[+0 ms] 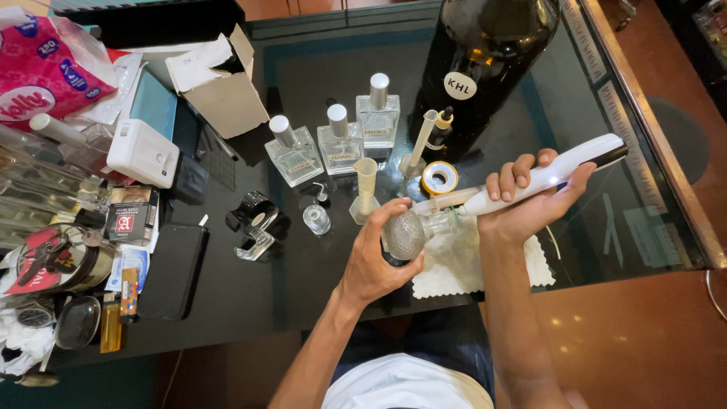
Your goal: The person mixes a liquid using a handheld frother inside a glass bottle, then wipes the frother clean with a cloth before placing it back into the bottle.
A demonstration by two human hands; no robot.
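- While my left hand (376, 257) hangs just above the desk (227, 280), its fingers (394, 212) are wrapped snugly round a small round textured glass bottle (405, 233), tipped on its side over a white cloth (462, 265).
- My right hand (530, 198) has its fingers (509, 180) curled closed round a white pen-shaped tool (556, 170), whose narrow tip points left to the bottle's neck.
- Whether the tip is touching the neck, I cannot tell.
- Behind my hands stand three square clear bottles (339, 144) with silver caps, in a row.
- Just beside them are a small plastic measuring cylinder (366, 189), a taller one (420, 144) and a roll of white tape (439, 178).
- A big dark glass bottle (485, 60) stands at the far side of the desk.
- Well to the left lie a black phone (173, 269), a white box-shaped device (142, 154) and an open cardboard box (223, 95).
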